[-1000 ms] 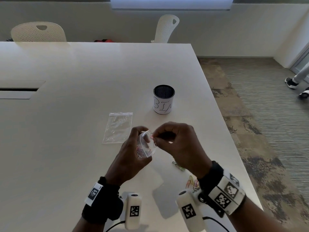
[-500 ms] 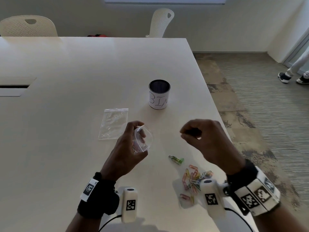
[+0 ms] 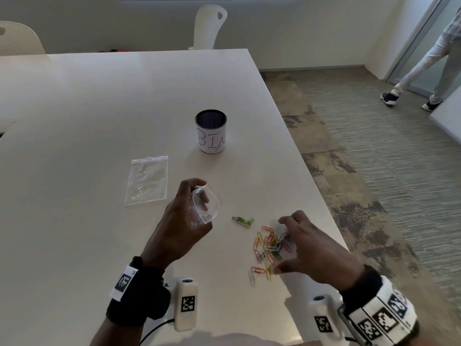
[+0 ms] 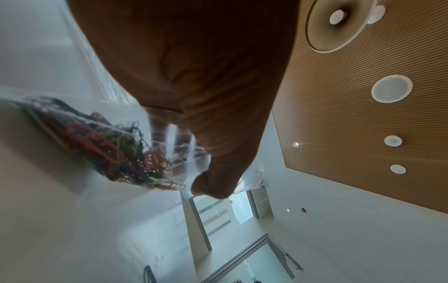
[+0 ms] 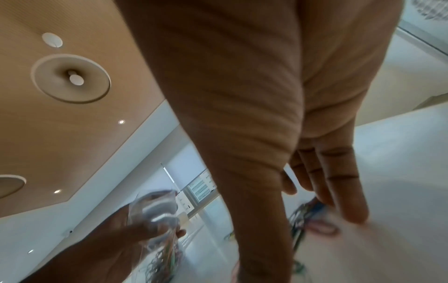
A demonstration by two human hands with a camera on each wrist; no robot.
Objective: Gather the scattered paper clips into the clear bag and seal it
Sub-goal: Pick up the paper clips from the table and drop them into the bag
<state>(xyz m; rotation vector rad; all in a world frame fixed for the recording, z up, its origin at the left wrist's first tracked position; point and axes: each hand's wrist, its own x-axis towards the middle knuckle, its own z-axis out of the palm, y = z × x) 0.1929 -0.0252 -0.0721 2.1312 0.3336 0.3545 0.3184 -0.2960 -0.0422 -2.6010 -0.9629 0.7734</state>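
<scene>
At the far left a spare bag lies flat on the surface, untouched. Next, at about seven o'clock from the tin, our left hand holds the bag clear of the surface, fingers and thumb curled round it so its mouth gapes upward. The left wrist view shows many coloured clips already bunched in its bottom.

A green clip lies alone between the hands, long axis running roughly nine to three. The main pile of clips sits at about four o'clock from the bag, and our right hand is plainly the nearer one to it. That hand hovers right over the pile, spread wide, thumb low at the near side and fingers arched over the far side, so the clips lie between them. One pale clip stands up by the fingertips; we cannot tell whether it is touched.

We judge the next move is closing that hand on a few clips and carrying them toward ten o'clock to the bag's mouth.
</scene>
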